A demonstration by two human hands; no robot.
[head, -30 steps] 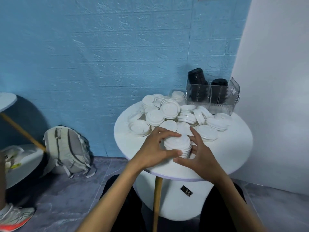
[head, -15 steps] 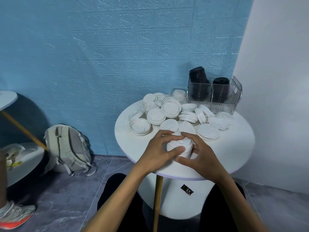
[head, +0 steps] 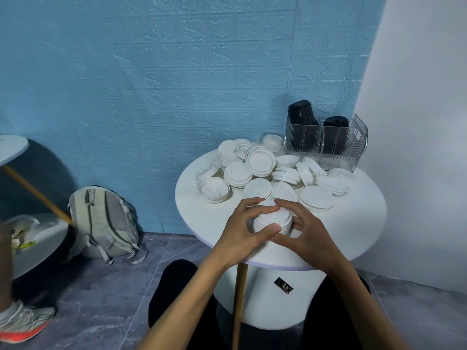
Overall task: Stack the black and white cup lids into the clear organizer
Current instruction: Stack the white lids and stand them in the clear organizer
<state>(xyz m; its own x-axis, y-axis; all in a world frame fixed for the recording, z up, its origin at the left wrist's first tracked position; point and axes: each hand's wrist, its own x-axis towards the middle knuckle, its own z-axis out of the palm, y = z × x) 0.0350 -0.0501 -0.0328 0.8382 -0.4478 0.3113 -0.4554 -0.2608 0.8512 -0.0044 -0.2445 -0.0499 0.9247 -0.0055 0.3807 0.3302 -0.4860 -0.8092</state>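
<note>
A short stack of white lids [head: 274, 219] stands near the front edge of the round white table [head: 353, 223]. My left hand [head: 242, 228] grips the stack from the left, fingers curled over its top and thumb across its front. My right hand [head: 303, 231] grips it from the right, fingers curved round its side. Behind the stack lies a heap of several loose white lids [head: 260, 164]. The clear organizer [head: 326, 145] stands at the back right of the table with two stacks of black lids [head: 302, 116] inside.
A grey backpack [head: 106, 223] leans against the blue wall on the floor to the left. Another white table [head: 12, 147] with a wooden leg stands at far left, with a person's shoe [head: 22, 322] below it. A white wall runs close along the right.
Both hands have closed in tighter round the white lid stack, the fingertips now nearly meeting over its top. The stack stays in the same place on the table.
</note>
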